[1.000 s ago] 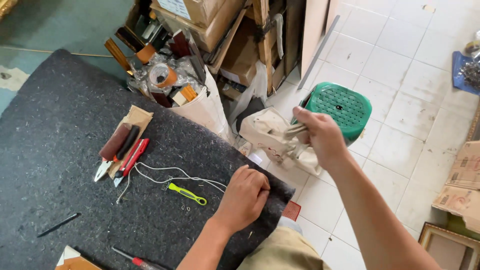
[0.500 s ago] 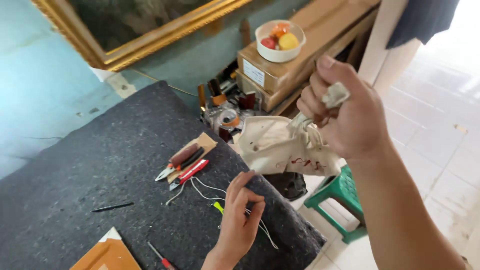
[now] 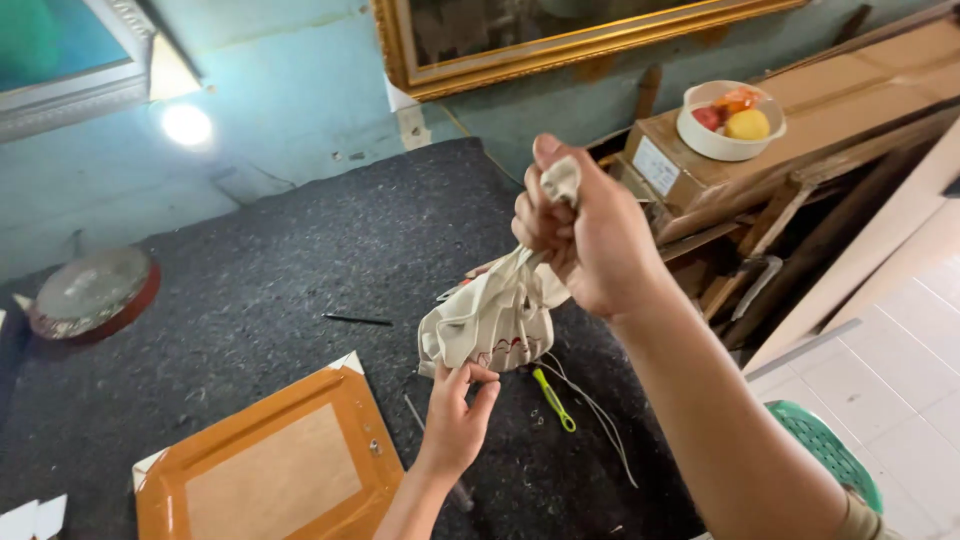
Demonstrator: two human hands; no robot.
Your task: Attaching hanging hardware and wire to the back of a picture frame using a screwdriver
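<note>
**Cloth bag held up between two hands over the desk**

Nearest, at 6 o'clock, the left hand [image 3: 458,415] reaches up from below, its fingers curled loosely against the underside of a cream cloth bag [image 3: 492,322]; whether it pinches the cloth or only touches it I cannot tell. At 8 o'clock from that hand an orange frame [image 3: 268,470] lies flat on the dark felt desk [image 3: 300,250], with white corner guards at its tips. Just at 3 o'clock of the left hand a yellow-green tool [image 3: 553,399] lies on the felt, with thin white cord [image 3: 600,420] trailing beside it toward 5 o'clock. At the far 4 o'clock edge a green stool [image 3: 830,450] stands on the tiled floor.

Higher, the right hand [image 3: 580,235] is closed tight around the gathered top of the bag, a twist of cloth sticking out above the fist. The bag hangs from that fist, crumpled, clear of the desk, with reddish marks near its bottom.

Farther on, a thin black pen [image 3: 357,320] lies on the felt at 9 o'clock of the bag. A round dish [image 3: 92,293] sits at the desk's 9 o'clock edge. At 2 o'clock a white bowl [image 3: 728,140] of fruit rests on a cardboard box [image 3: 830,100]. A gilt frame [image 3: 560,45] leans on the blue wall at 12 o'clock.
</note>
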